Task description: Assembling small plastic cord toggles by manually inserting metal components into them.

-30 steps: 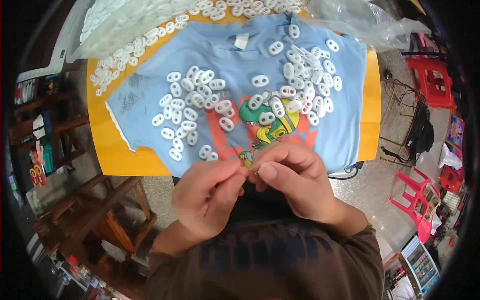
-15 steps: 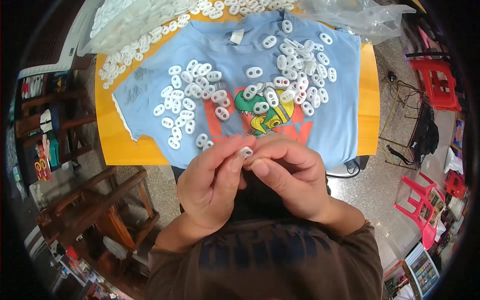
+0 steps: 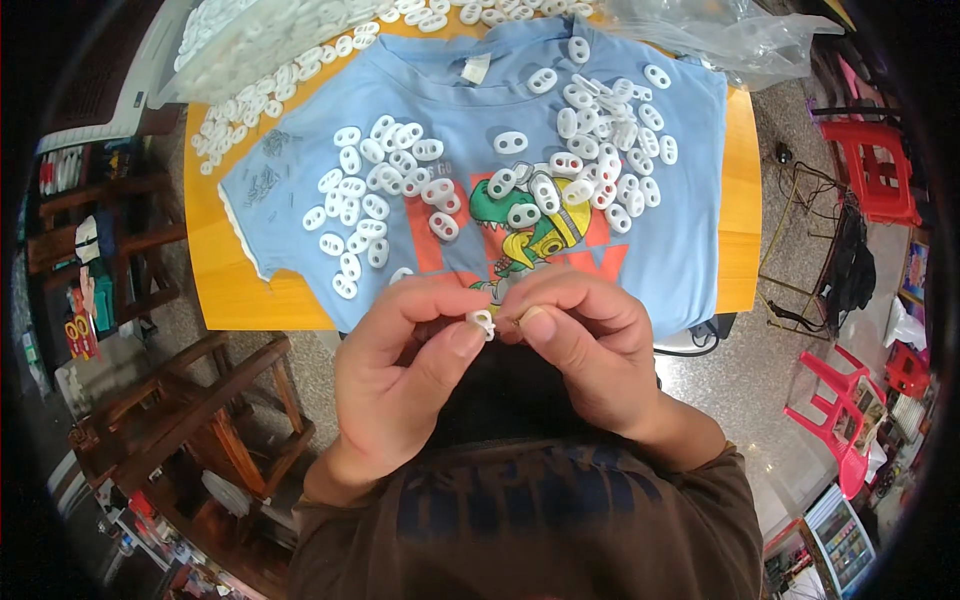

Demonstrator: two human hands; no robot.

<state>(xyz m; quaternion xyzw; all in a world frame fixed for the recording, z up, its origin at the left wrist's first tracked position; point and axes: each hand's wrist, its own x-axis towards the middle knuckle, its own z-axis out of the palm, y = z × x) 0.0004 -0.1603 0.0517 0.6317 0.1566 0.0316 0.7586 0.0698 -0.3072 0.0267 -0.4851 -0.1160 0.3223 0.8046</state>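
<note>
Between thumb and fingertips of my left hand (image 3: 405, 365) is a small white two-hole plastic piece (image 3: 483, 322), tilted, with its holes partly in view. Close beside it, my right hand (image 3: 590, 350) is pinched closed; a tiny thin bit shows at its fingertips, too small to name. Both hands are just over the near edge of a light blue T-shirt (image 3: 680, 270) spread flat. Similar white oval pieces lie on the shirt in a left pile (image 3: 375, 190) and a right pile (image 3: 610, 130), with a few between them.
Small dark slivers (image 3: 262, 182) lie on the shirt's left sleeve. A clear bin (image 3: 250, 50) of white pieces stands at the far left of the yellow table (image 3: 215, 280); loose pieces (image 3: 240, 110) line its edge. A plastic bag (image 3: 740, 40) sits far right. Wooden stools (image 3: 220, 420) stand left.
My hands have come slightly toward me. The white piece has turned in my left fingers, and my right thumb and fingertips have shifted, with a tiny bit now showing between them.
</note>
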